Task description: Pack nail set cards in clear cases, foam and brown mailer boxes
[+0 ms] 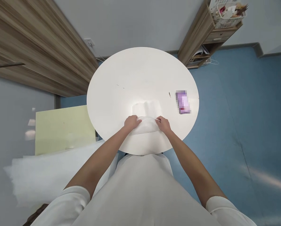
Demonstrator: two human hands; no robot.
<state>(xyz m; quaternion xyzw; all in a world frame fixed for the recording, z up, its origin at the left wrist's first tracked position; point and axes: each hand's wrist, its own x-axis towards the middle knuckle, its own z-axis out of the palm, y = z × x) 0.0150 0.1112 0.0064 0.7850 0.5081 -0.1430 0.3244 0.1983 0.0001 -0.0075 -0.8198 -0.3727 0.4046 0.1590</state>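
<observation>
A thin white sheet (146,125) lies at the near side of a round white table (140,69), its near part folded or bowed up between my hands. My left hand (132,121) is closed on the sheet's left side, thumb and fingers pinching it. On the right side my right hand (163,123) pinches the same sheet between thumb and fingers. The far part of the sheet rests flat on the tabletop beyond my hands. Its exact material cannot be made out.
A purple pack (183,102), blurred out, lies on the table's right. Left of the table are a pale yellow panel (62,128) and large white translucent sheets (53,172). A wooden cabinet (194,34) with a white basket (230,18) stands at the back right.
</observation>
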